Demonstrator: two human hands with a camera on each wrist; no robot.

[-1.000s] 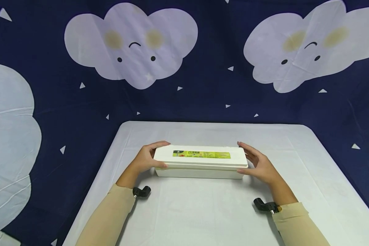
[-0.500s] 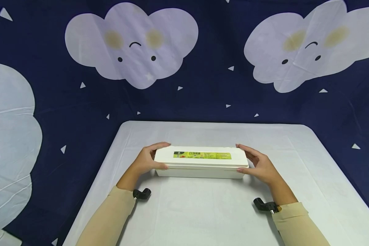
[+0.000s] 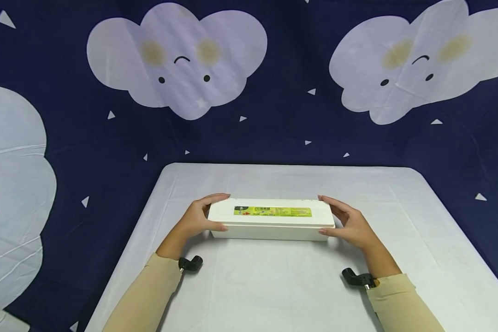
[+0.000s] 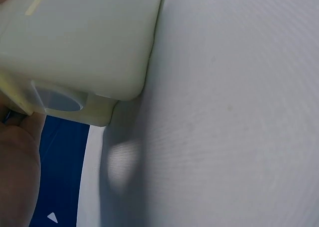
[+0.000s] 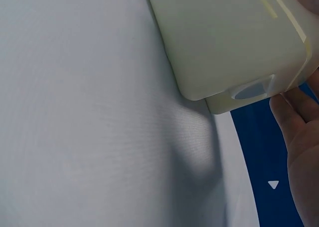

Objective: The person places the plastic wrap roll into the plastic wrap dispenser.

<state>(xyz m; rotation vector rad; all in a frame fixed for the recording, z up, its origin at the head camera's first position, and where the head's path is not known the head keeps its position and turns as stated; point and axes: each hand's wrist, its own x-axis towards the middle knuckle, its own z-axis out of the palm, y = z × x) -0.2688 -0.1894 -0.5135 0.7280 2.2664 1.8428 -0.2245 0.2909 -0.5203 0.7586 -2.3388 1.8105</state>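
A long white plastic box [image 3: 269, 232] with rounded corners rests on the table, its white lid [image 3: 220, 213] on top. The lid bears a yellow-green label [image 3: 272, 211] with small print. My left hand [image 3: 193, 216] grips the left end, thumb on the front near the lid's edge and fingers reaching to the back. At the opposite end my right hand [image 3: 354, 226] holds it the same way. Both wrist views show the box's side walls [image 4: 94, 33] close up, each with an oval recess [image 5: 251, 89] in the end. Most fingertips are hidden behind the box.
The table [image 3: 269, 286] has a white cloth over it and rounded far corners. Behind it hangs a dark blue curtain [image 3: 282, 133] printed with clouds and triangles. A black wrist camera mount [image 3: 191, 263] shows at the left cuff, another mount [image 3: 358, 277] at the right.
The lid has sunk slightly, and the line between it and the box has narrowed. My left thumb has gone down a little with it; both hands stay at the same ends.
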